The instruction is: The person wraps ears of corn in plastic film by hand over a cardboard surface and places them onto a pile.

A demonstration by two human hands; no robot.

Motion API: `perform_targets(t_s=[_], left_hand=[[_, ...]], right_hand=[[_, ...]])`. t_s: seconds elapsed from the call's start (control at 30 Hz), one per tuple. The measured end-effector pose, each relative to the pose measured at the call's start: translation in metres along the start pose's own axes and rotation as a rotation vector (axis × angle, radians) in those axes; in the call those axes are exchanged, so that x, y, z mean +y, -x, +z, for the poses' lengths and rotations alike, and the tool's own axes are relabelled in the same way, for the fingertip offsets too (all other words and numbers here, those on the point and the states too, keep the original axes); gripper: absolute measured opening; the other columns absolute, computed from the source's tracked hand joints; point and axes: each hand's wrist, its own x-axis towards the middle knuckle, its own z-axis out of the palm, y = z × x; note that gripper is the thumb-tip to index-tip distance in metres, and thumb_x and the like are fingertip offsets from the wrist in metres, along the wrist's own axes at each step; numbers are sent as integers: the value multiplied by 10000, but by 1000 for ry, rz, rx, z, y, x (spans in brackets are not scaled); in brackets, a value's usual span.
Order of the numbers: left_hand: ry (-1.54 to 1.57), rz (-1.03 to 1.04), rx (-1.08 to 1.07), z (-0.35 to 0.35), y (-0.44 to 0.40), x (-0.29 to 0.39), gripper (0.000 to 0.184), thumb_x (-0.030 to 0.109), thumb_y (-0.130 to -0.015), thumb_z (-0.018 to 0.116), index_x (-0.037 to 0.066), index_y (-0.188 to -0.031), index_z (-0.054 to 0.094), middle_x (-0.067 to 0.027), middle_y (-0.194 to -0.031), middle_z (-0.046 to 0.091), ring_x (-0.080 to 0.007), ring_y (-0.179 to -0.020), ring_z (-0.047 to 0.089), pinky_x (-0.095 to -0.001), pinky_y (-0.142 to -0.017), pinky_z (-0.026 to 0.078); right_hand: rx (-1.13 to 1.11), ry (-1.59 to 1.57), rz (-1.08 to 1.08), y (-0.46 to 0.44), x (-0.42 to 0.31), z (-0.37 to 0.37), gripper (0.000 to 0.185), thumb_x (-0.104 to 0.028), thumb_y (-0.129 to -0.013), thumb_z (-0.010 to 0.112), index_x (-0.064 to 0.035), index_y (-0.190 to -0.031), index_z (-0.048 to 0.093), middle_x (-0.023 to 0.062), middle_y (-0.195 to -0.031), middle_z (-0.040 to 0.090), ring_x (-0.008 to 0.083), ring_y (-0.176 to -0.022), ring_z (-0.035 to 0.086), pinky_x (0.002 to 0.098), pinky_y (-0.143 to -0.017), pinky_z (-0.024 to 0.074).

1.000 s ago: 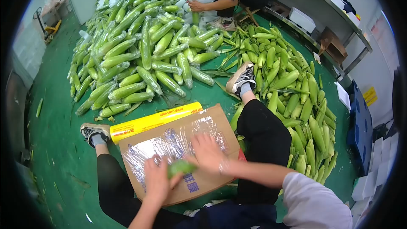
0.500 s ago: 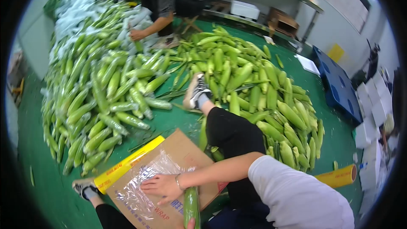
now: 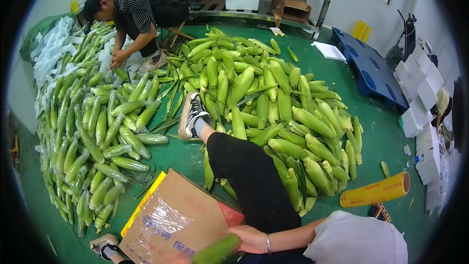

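The green corn cob (image 3: 217, 250) lies over the near edge of the carton (image 3: 188, 198), long axis running from two to eight o'clock; the right hand (image 3: 250, 239) is at its two-o'clock end, that grip pinching the husk. The left hand (image 3: 178, 259), blurred beyond the eight-o'clock end, shows no clear grip: I cannot tell. Red lettering on the carton starts "Zhong", beside blue Chinese characters; the yellow tube's (image 3: 375, 190) red print is illegible.
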Motion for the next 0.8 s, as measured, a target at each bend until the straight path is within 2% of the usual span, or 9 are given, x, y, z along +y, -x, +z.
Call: perform_targets(t_s=[0.1, 0.17, 0.2, 0.23, 0.33, 0.47, 0.63, 0.77, 0.8], left_hand=[[230, -235, -103, 101, -89, -14, 500, 308, -814, 650, 2, -1178, 498, -175, -833, 612, -270, -671, 611, -359, -583, 512], [170, -308, -312, 137, -177, -32, 435, 353, -826, 628, 23, -1085, 515, -144, -790, 596, -228, -537, 584, -324, -494, 497], [102, -344, -186, 146, -227, -45, 349, 356, -861, 614, 46, -1007, 546, -124, -787, 597, -224, -580, 592, -316, -518, 506], [215, -374, 43, 154, -284, -63, 331, 349, -879, 630, 50, -981, 532, -94, -735, 595, -221, -607, 607, -353, -525, 510], [439, -237, -34, 102, -449, -89, 561, 379, -899, 619, 1, -1287, 473, -182, -1237, 566, -301, -1095, 576, -458, -954, 471], [-10, 30, 135, 13, -464, -27, 734, 322, -887, 661, -77, -1389, 303, -241, -1318, 478, -317, -1175, 539, -380, -951, 469], [-1278, 124, 311, -175, -236, 31, 269, 245, -849, 657, 6, -887, 539, -106, -694, 559, -181, -652, 545, -334, -596, 447], [-1759, -211, 228, -175, -84, 13, 423, 379, -832, 666, -14, -896, 525, -199, -817, 612, -372, -787, 642, -451, -651, 499], [-1770, -210, 249, -164, -78, 8, 402, 370, -845, 641, -17, -877, 536, -209, -801, 623, -383, -791, 647, -468, -665, 505]], right_hand=[[-478, 423, 355, 1, -60, 12, 315, -292, -1005, 425, -28, -1118, 556, 112, -988, 650, 169, -812, 637, 340, -710, 543], [-202, 1710, -746, -1, -152, 45, 319, -206, -875, 562, 36, -1078, 514, 194, -842, 601, 319, -796, 627, 420, -679, 517], [109, 1762, -1236, -46, -199, 23, 351, -109, -748, 619, 45, -1045, 513, 228, -883, 574, 398, -839, 594, 456, -713, 493], [544, 2053, -1075, -43, -244, 34, 469, -77, -678, 687, -29, -1123, 546, 198, -1108, 551, 366, -974, 586, 435, -778, 501], [175, 2871, -1085, -123, -360, -60, 562, -161, -674, 727, -86, -1201, 547, 125, -1241, 547, 296, -1236, 468, 491, -990, 385], [7, 2978, -1137, -135, -385, -90, 555, -237, -580, 799, -136, -1094, 618, 87, -1144, 582, 288, -1145, 510, 438, -985, 402], [1079, 1999, -1369, -55, -368, -26, 462, -123, -657, 724, -10, -1057, 523, 178, -920, 610, 346, -829, 612, 442, -684, 511], [210, 2115, -1590, -67, -218, 107, 577, -132, -698, 719, -19, -1205, 467, 195, -1076, 578, 385, -951, 586, 440, -822, 498], [195, 2122, -1200, -77, -173, 139, 605, -151, -670, 728, -11, -1202, 476, 207, -1055, 577, 384, -995, 578, 438, -865, 489]])
